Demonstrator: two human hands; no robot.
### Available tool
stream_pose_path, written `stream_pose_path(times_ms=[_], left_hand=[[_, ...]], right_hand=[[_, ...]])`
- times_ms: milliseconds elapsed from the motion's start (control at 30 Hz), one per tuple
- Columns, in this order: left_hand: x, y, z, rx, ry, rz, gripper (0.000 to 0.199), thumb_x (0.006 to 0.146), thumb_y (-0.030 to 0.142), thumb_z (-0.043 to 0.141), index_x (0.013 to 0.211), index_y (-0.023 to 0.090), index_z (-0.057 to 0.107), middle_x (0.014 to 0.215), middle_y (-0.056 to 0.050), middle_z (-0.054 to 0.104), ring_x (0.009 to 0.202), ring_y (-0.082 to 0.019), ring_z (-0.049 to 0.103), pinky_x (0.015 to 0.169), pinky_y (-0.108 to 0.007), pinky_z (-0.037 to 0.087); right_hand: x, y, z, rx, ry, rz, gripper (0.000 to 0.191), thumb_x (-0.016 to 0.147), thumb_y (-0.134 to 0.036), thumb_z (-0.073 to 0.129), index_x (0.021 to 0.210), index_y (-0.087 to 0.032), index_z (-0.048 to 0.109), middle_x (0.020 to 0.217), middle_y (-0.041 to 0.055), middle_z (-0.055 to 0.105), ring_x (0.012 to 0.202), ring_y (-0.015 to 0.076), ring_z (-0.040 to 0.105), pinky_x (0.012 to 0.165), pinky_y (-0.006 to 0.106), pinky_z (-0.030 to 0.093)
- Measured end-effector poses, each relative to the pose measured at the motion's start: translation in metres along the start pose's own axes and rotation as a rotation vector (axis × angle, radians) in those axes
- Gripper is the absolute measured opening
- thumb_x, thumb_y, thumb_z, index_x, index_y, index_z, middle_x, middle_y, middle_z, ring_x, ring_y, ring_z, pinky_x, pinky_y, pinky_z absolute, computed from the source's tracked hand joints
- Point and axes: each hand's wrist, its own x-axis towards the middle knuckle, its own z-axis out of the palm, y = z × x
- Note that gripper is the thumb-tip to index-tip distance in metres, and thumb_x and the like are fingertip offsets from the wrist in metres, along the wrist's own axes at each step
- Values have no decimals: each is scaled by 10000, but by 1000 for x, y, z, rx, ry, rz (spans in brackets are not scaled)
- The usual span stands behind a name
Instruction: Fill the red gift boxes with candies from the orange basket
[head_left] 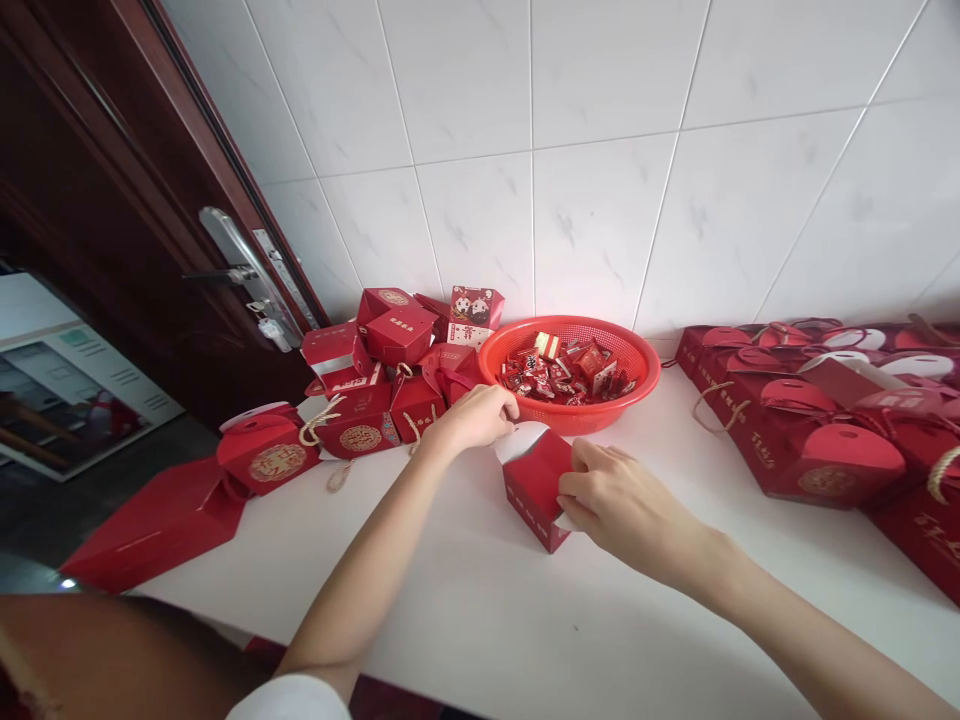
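Observation:
A small red box (534, 480) with a pale inner flap stands on the white table in front of the basket. My right hand (611, 500) pinches the box's near right edge, fingers closed on it. At the box's far left corner is my left hand (484, 415), its fingers curled together beside the pale flap; what they hold, if anything, is hidden. Just behind both hands sits a red plastic basket (645, 372) with a heap of red-wrapped sweets (570, 370) in it.
Several red boxes with rope handles (360, 425) crowd the left, one long red box (165, 520) at the table's left edge. Rows of red boxes (810, 440) fill the right. A tiled wall (600, 200) rises behind; a dark door (150, 150) stands left.

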Motion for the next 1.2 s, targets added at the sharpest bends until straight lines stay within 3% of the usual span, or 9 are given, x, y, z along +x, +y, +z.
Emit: stream_pose_path(times_ms=[167, 433, 500, 567, 700, 867, 967, 1033, 1200], left_hand=[[-1, 7, 6, 125, 31, 78, 258, 723, -3, 519, 746, 186, 695, 811, -28, 721, 743, -174, 647, 623, -255, 425], [-2, 11, 7, 126, -19, 122, 287, 754, 29, 519, 784, 192, 753, 853, -34, 748, 783, -189, 666, 656, -268, 444], [-1, 8, 7, 109, -24, 123, 267, 771, 55, 529, 800, 197, 753, 875, -32, 751, 800, -189, 671, 669, -265, 452], [-1, 6, 6, 84, -49, 148, 251, 798, 99, 533, 848, 202, 756, 894, -31, 748, 799, -184, 669, 674, -258, 461], [-7, 10, 3, 94, -85, 265, 320, 848, 177, 500, 1022, 235, 762, 983, -34, 701, 872, -187, 651, 717, -250, 466], [-21, 25, 4, 161, -209, 244, 354, 896, 320, 488, 1164, 332, 719, 1027, -35, 547, 944, -194, 606, 765, -263, 452], [-25, 32, 3, 169, -267, 208, 387, 807, 350, 614, 1186, 325, 692, 1056, -29, 494, 971, -203, 581, 753, -261, 446], [-24, 32, 0, 146, -263, 235, 393, 746, 345, 689, 1137, 303, 687, 1074, -23, 493, 996, -213, 565, 760, -263, 442], [-22, 28, -8, 93, -322, 350, 103, 714, 224, 725, 781, 214, 648, 972, -4, 536, 939, -189, 554, 758, -251, 407]], right_hand=[[-1, 0, -6, -75, -61, 20, 362, 887, -71, 544, 533, -146, 535, 687, 11, 442, 590, 113, 265, 619, 296, 231], [-5, 3, -9, -121, -26, -11, 394, 946, -153, 509, 566, -165, 612, 784, 59, 571, 671, 142, 458, 693, 319, 315], [-5, 6, -13, -114, -12, 45, 287, 941, -173, 526, 701, -180, 682, 860, 71, 607, 729, 167, 520, 712, 323, 343], [-5, 9, -17, -74, -18, 124, 152, 911, -219, 596, 1002, -192, 715, 964, 85, 637, 835, 209, 577, 742, 328, 377], [-4, 15, -23, 89, -105, 239, 686, 833, -315, 706, 1461, -198, 457, 1085, 104, 659, 987, 272, 605, 780, 335, 417], [-4, 23, -29, 243, -165, 298, 773, 793, -328, 709, 1494, -221, 402, 1186, 111, 625, 904, 241, 616, 685, 296, 408], [-4, 31, -31, 321, -159, 290, 741, 776, -318, 702, 1464, -246, 433, 1142, 87, 633, 896, 234, 611, 651, 281, 409], [-4, 37, -31, 359, -148, 301, 724, 760, -363, 722, 1429, -246, 471, 1092, 78, 644, 890, 237, 613, 639, 278, 418], [-3, 46, -36, 412, -170, 358, 818, 699, -413, 798, 1421, -201, 476, 1027, 86, 663, 892, 239, 629, 665, 279, 455]])
